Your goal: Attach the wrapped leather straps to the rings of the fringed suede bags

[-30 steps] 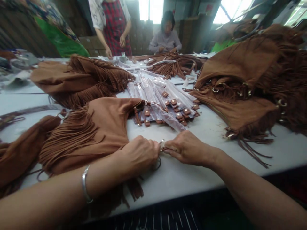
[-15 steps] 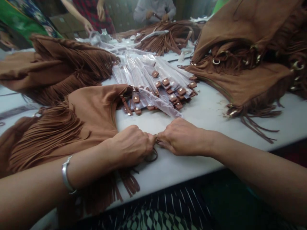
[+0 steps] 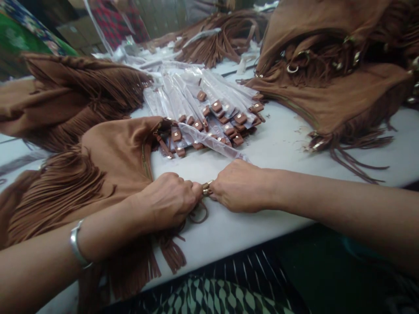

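A brown fringed handbag (image 3: 114, 148) lies on its side, its zipper edge curving toward my hands. My left hand (image 3: 170, 196) is closed around the near end of the bag, beside a thin brown cord loop. Facing it, my right hand (image 3: 242, 185) pinches a gold-coloured metal clasp (image 3: 207, 188) that shows between the two fists. A plastic-wrapped strap (image 3: 212, 141) runs from the pile behind to the top of my right hand; whether it joins the clasp is hidden by the fingers.
Several plastic-wrapped brown straps (image 3: 196, 96) with studded tabs are heaped behind my hands. More fringed bags lie at the left (image 3: 81, 91) and right (image 3: 347, 100). Brown fringe strips (image 3: 219, 39) and co-workers are at the back. The white table's front edge (image 3: 262, 244) is close to me.
More of the metal clasp shows between my fists, which sit slightly farther apart. The camera view has shifted a little. A co-worker's hands at the back have moved mostly out of view.
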Available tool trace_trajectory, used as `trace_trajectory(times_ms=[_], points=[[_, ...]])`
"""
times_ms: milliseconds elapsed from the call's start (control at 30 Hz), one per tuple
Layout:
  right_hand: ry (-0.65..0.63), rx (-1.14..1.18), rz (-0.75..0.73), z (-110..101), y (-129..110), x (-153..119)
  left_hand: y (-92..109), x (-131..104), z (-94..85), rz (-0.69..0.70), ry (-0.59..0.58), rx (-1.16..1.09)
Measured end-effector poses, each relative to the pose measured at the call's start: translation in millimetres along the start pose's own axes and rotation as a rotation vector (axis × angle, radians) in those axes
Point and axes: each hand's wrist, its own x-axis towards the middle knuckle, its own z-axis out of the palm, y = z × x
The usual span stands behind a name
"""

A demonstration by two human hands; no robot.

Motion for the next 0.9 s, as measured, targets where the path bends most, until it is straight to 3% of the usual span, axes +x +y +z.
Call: trace_trajectory(times_ms=[333,467,600,900], points=[[-0.078,-0.167,0.15,-9.0,-22.7,-0.4,3.4,-7.1,6.0,-0.099,0.079,0.024],[0.028,-0.128,0.289,-2.0,-26.6,-11.4,-0.1,-10.1,8.3,-0.111,0.124,-0.01],[0.177,-0.043,0.313,8.0,-28.2,-19.2,-4.2,-11.4,10.4,-0.118,0.146,-0.02],[0.177,-0.092,0.335,15.6,-34.3,0.6,-4.8,-6.4,16.8,-0.252,0.163,-0.073]])
